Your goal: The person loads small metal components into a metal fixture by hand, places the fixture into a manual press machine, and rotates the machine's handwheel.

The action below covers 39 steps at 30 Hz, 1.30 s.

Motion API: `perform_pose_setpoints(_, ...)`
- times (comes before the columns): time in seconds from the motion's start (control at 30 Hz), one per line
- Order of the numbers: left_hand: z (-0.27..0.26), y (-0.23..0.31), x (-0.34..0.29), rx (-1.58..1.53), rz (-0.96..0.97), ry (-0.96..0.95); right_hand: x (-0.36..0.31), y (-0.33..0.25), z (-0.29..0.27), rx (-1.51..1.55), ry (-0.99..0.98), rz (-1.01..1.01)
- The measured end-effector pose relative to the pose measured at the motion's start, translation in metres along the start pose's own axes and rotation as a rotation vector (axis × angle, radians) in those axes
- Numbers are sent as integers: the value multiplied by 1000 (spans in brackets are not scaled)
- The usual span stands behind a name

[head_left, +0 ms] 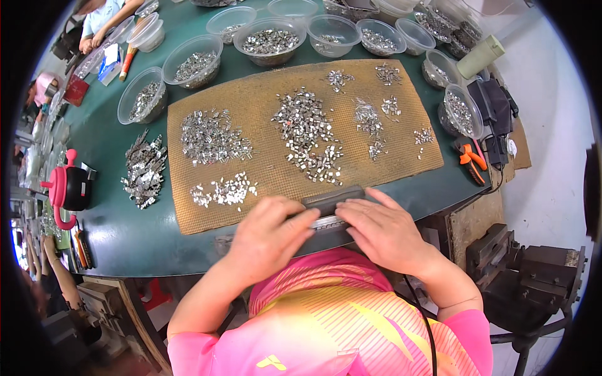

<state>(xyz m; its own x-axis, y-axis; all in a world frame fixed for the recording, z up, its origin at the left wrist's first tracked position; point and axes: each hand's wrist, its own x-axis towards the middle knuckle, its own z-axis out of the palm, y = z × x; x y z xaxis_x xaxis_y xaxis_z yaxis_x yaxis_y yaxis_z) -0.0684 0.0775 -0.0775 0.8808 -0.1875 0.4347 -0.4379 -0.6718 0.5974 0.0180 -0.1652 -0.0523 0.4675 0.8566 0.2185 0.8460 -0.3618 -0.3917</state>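
Note:
My left hand (268, 233) and my right hand (384, 229) lie side by side on a long dark grey metal bar (330, 202) at the near edge of the table. Fingers of both hands press on a shiny strip of small metal pieces (326, 222) lined along the bar. Whether either hand pinches a single piece cannot be told. Just beyond the bar lies a brown mesh mat (263, 106) carrying several heaps of small silver metal clips (307, 135).
Clear plastic bowls (269, 41) of metal parts ring the far side of the green table (125, 219). A loose pile of parts (144, 169) lies left of the mat, with a pink and black tool (69, 188) beyond it. Orange pliers (470, 160) lie at the right. Other people's hands (91, 41) show far left.

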Motion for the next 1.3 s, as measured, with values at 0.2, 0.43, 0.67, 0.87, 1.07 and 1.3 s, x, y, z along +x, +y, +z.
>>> perform_pose_setpoints(0.2, 23, 10, -9, 176, 84, -29, -27, 11, -10, 16, 55, 118)
perform_pose_setpoints(0.43, 15, 16, 2, 284, 115, -148, -47, 20, -4, -89, 29, 87)
perform_pose_setpoints(0.67, 13, -4, 11, -64, 40, -194, -47, 40, -12, 209, -75, 173)
perform_pose_setpoints(0.87, 3, -8, 21, -9, 79, -242, -48, 51, -20, 408, -51, 372)
perform_pose_setpoints(1.07, 9, -5, 31, 110, 86, -309, -54, 54, -21, 305, 9, 250)
perform_pose_setpoints(1.3, 49, 36, 91, 27, 238, -352, -139, 43, -40, 324, 256, 367)
